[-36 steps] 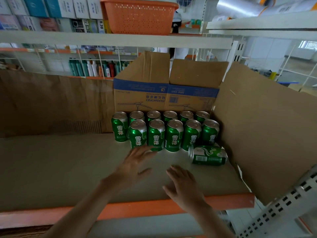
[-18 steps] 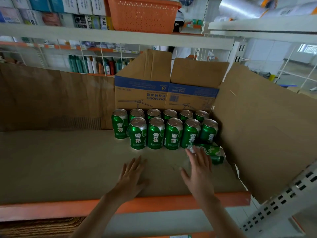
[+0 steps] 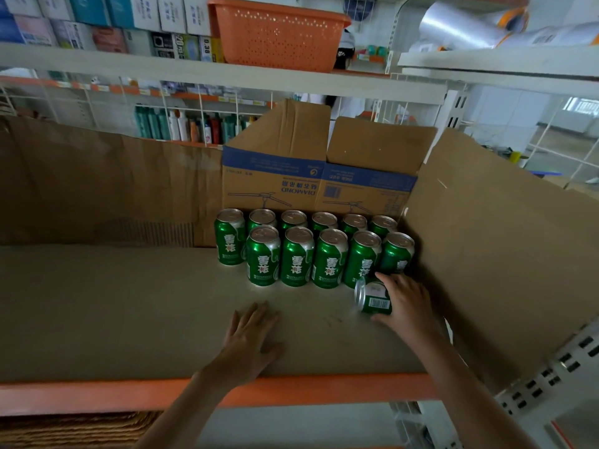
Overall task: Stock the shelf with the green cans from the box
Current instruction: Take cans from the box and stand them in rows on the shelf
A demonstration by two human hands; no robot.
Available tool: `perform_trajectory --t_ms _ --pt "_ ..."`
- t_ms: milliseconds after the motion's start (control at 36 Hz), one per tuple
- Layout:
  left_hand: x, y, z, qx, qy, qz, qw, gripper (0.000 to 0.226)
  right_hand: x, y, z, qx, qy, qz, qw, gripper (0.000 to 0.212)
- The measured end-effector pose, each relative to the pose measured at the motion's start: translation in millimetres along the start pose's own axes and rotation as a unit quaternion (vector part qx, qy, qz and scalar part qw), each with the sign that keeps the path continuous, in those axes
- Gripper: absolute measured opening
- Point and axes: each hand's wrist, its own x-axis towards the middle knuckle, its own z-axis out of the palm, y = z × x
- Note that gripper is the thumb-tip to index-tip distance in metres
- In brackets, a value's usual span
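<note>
Where the orange front rail of the shelf (image 3: 97, 395) crosses the bottom of the frame, two bare forearms reach over it onto the brown shelf deck. Left hand (image 3: 251, 341), lower centre: palm down with fingers straight, lying flat on the deck and holding nothing. Right hand (image 3: 406, 307), right of centre: fingers and thumb curled round the fallen can (image 3: 372, 298), a green can lying on its side with its silver end turned toward the left of the frame. Just behind this can stand the upright cans (image 3: 296, 257), green with silver tops, in two rows packed side by side, five in front and six behind. Whether the fallen can touches the front row cannot be told. A slanted cardboard panel (image 3: 505, 254) closes the right side, just beside the right hand and the rightmost cans. Behind the back row stands the box (image 3: 275, 183), brown with a blue band and inverted print, its flaps raised. A brown sheet (image 3: 97, 189) lines the rear at left. Farther off, in the upper frame, a white upper shelf (image 3: 194, 68) carries an orange basket (image 3: 278, 34), and bottles (image 3: 194, 128) show through wire racking beyond.
</note>
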Motion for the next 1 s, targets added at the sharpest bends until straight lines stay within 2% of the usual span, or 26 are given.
perform_trajectory --t_ms 278,389,444,500,556,667,722,806,861,944,1000 --pt "2 -2 -2 0.007 -0.022 -0.007 1.000 0.098 -1 -3 -15 0.013 -0.027 0.001 1.000 0.086" --pt "4 5 -8 -0.017 -0.037 -0.009 0.999 0.099 -5 -11 -16 0.028 0.013 -0.036 0.999 0.087" --pt "5 11 -13 -0.082 -0.025 -0.008 0.996 0.094 -8 -20 -21 0.036 0.013 -0.057 0.998 0.087" --pt "7 18 -16 -0.170 -0.010 -0.011 0.985 0.075 -12 -32 -24 0.048 0.016 -0.078 0.996 0.084" --pt "9 26 -20 -0.207 -0.026 -0.011 0.978 0.057 -14 -40 -18 0.070 0.063 -0.113 0.989 0.083" --pt "15 40 -28 -0.275 -0.037 -0.035 0.960 0.069 -17 -60 -14 0.066 0.135 -0.153 0.977 0.081" --pt "16 48 -32 -0.311 -0.026 -0.039 0.949 0.054 -20 -70 -19 0.065 0.151 -0.168 0.972 0.073" --pt "15 57 -38 -0.366 -0.037 -0.023 0.929 0.038 -22 -82 -23 0.060 0.151 -0.186 0.969 0.078" --pt "15 60 -40 -0.408 -0.044 -0.023 0.911 0.046 -24 -88 -25 0.052 0.151 -0.187 0.969 0.080" --pt "17 60 -39 -0.453 -0.036 -0.032 0.890 0.074 -27 -95 -29 0.044 0.157 -0.191 0.968 0.079" --pt "16 60 -39 -0.472 -0.023 -0.032 0.881 0.076 -28 -97 -31 0.047 0.158 -0.196 0.967 0.084"
